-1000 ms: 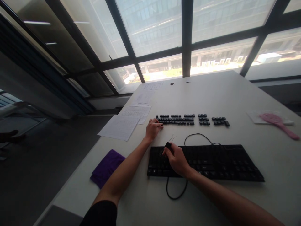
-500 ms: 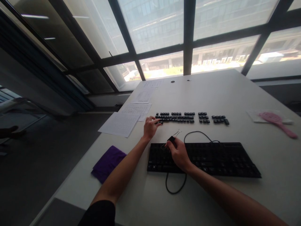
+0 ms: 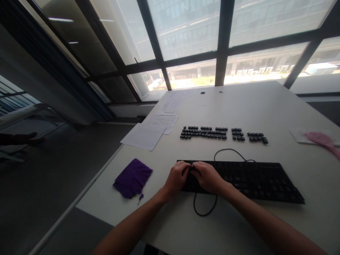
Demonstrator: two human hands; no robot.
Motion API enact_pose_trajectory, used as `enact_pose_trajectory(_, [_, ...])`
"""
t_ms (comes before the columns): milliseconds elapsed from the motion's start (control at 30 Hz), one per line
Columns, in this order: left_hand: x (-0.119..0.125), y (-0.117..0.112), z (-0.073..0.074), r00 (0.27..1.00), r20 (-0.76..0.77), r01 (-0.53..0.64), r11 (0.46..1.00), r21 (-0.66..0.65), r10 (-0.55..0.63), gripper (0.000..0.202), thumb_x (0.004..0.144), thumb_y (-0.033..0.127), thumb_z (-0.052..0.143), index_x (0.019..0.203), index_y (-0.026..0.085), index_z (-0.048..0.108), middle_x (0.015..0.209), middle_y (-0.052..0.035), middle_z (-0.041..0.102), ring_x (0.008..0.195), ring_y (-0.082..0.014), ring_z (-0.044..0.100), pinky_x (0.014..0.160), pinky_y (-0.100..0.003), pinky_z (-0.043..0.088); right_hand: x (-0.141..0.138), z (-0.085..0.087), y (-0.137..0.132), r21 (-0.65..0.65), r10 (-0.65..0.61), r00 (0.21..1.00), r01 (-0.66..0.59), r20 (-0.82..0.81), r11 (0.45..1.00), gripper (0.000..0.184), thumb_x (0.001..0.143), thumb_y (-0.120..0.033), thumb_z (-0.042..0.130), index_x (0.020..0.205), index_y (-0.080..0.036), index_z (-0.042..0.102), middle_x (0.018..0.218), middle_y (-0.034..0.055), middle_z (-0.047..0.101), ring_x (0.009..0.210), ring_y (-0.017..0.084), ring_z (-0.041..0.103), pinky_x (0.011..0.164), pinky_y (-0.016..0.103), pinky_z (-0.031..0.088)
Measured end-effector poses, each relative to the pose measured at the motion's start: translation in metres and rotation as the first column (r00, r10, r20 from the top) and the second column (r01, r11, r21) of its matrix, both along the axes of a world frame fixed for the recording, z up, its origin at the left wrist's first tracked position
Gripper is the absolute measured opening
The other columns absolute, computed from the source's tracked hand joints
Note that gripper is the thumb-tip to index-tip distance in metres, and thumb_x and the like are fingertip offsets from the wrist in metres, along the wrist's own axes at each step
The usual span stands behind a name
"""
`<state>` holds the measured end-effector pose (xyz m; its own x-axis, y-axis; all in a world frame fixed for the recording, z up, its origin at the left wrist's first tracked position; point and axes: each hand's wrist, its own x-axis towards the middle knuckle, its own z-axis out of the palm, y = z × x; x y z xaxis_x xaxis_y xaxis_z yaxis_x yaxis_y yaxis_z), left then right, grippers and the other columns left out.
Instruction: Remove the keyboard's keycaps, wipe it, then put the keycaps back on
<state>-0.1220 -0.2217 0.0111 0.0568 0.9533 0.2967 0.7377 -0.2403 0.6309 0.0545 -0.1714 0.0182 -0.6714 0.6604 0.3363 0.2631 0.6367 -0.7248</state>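
Note:
Above the left end of the black keyboard (image 3: 268, 182) my two hands meet. My right hand (image 3: 208, 176) is closed around a keycap puller (image 3: 192, 166), a small black piece whose thin wire tips point up and away from me. From the other side, my left hand (image 3: 175, 177) is closed with its fingertips pressed against the puller. Whether a keycap sits between those fingers is hidden. Behind the keyboard, loose black keycaps (image 3: 203, 134) stand in rows and groups on the white table (image 3: 164, 219).
A crumpled purple cloth pouch (image 3: 132, 179) lies to the left, with printed sheets (image 3: 145, 136) beyond it along the table edge. At the far right a pink hairbrush (image 3: 320, 138) rests on a white packet. The keyboard's black cable (image 3: 205, 215) loops out in front and behind.
My left hand has left the keycap rows and come back toward me to meet my right hand at the puller. The view has shifted slightly to the left.

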Motion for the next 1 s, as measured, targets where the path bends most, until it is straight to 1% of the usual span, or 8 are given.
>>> enact_pose_trajectory(100, [-0.001, -0.002, 0.002, 1.0, -0.001, 0.017, 1.0, 0.023, -0.017, 0.017, 0.09, 0.011, 0.051, 0.09, 0.018, 0.066, 0.088, -0.0051, 0.066, 0.084, -0.0193, 0.06, 0.078, -0.032, 0.048, 0.002, -0.001, -0.005, 0.166, 0.025, 0.996, -0.038, 0.084, 0.985, 0.01, 0.091, -0.012, 0.055, 0.09, -0.019, 0.062, 0.084, 0.0075, 0.066, 0.081, 0.022, 0.057, 0.072, 0.031, 0.043])
enact_pose_trajectory(200, [-0.003, -0.005, 0.009, 0.991, -0.019, 0.134, 0.991, -0.005, -0.134, 0.014, 0.086, 0.011, 0.056, 0.091, 0.019, 0.067, 0.09, -0.0055, 0.064, 0.088, -0.0201, 0.059, 0.081, -0.033, 0.049, 0.002, -0.006, -0.006, 0.198, 0.014, 0.998, -0.027, 0.067, 0.98, 0.016, 0.093, -0.01, 0.049, 0.084, -0.018, 0.061, 0.079, 0.0072, 0.064, 0.074, 0.021, 0.055, 0.068, 0.031, 0.042])
enact_pose_trajectory(300, [-0.005, -0.008, 0.013, 0.979, -0.031, 0.201, 0.978, -0.062, -0.203, 0.008, 0.081, 0.017, 0.069, 0.089, 0.019, 0.069, 0.094, -0.0056, 0.065, 0.093, -0.022, 0.058, 0.086, -0.035, 0.049, 0.002, -0.012, -0.004, 0.042, -0.018, 0.999, 0.02, -0.046, 0.999, 0.017, 0.092, -0.01, 0.05, 0.08, -0.018, 0.059, 0.079, 0.0057, 0.065, 0.073, 0.019, 0.058, 0.068, 0.029, 0.042])
enact_pose_trajectory(400, [-0.006, -0.007, 0.009, 0.986, 0.026, 0.164, 0.983, -0.087, -0.162, 0.009, 0.081, 0.022, 0.074, 0.089, 0.021, 0.072, 0.093, -0.005, 0.067, 0.092, -0.0217, 0.06, 0.085, -0.035, 0.05, 0.003, -0.013, -0.001, -0.163, -0.071, 0.986, 0.046, -0.154, 0.985, 0.016, 0.091, -0.012, 0.053, 0.078, -0.019, 0.059, 0.077, 0.0026, 0.066, 0.071, 0.017, 0.059, 0.066, 0.027, 0.042])
enact_pose_trajectory(467, [-0.005, -0.005, 0.007, 0.988, 0.068, 0.145, 0.987, -0.067, -0.141, 0.01, 0.083, 0.022, 0.074, 0.092, 0.022, 0.074, 0.093, -0.0046, 0.068, 0.09, -0.0207, 0.062, 0.083, -0.034, 0.051, 0.003, -0.011, 0.0, -0.237, -0.108, 0.975, 0.06, -0.193, 0.97, 0.016, 0.091, -0.013, 0.053, 0.077, -0.019, 0.059, 0.073, 0.0011, 0.065, 0.068, 0.016, 0.057, 0.063, 0.026, 0.04])
enact_pose_trajectory(600, [-0.003, -0.004, 0.005, 0.992, 0.104, 0.074, 0.997, 0.036, -0.078, 0.011, 0.085, 0.021, 0.072, 0.096, 0.022, 0.072, 0.094, -0.0048, 0.068, 0.089, -0.0198, 0.063, 0.081, -0.033, 0.052, 0.001, -0.006, 0.001, -0.266, -0.193, 0.955, 0.13, -0.225, 0.955, 0.014, 0.092, -0.021, 0.055, 0.079, -0.018, 0.059, 0.073, 0.0005, 0.064, 0.067, 0.016, 0.056, 0.063, 0.026, 0.04])
enact_pose_trajectory(733, [-0.002, -0.004, 0.005, 0.995, 0.067, 0.06, 0.994, 0.096, -0.067, 0.019, 0.087, 0.021, 0.071, 0.105, 0.021, 0.067, 0.094, -0.0041, 0.066, 0.089, -0.019, 0.063, 0.081, -0.033, 0.053, 0.0, -0.006, 0.003, -0.352, -0.197, 0.948, 0.101, -0.25, 0.931, 0.013, 0.093, -0.024, 0.055, 0.084, -0.018, 0.061, 0.076, 0.0012, 0.067, 0.07, 0.016, 0.059, 0.066, 0.027, 0.042])
enact_pose_trajectory(1000, [-0.006, 0.007, 0.009, 0.952, -0.157, 0.289, 0.941, 0.176, -0.263, 0.018, 0.096, 0.018, 0.056, 0.11, 0.022, 0.066, 0.107, -0.0076, 0.06, 0.1, -0.0204, 0.059, 0.086, -0.035, 0.054, 0.001, -0.008, 0.007, -0.415, -0.243, 0.915, 0.093, -0.323, 0.905, 0.013, 0.091, -0.024, 0.055, 0.08, -0.018, 0.06, 0.074, -0.0002, 0.064, 0.07, 0.016, 0.056, 0.066, 0.027, 0.043])
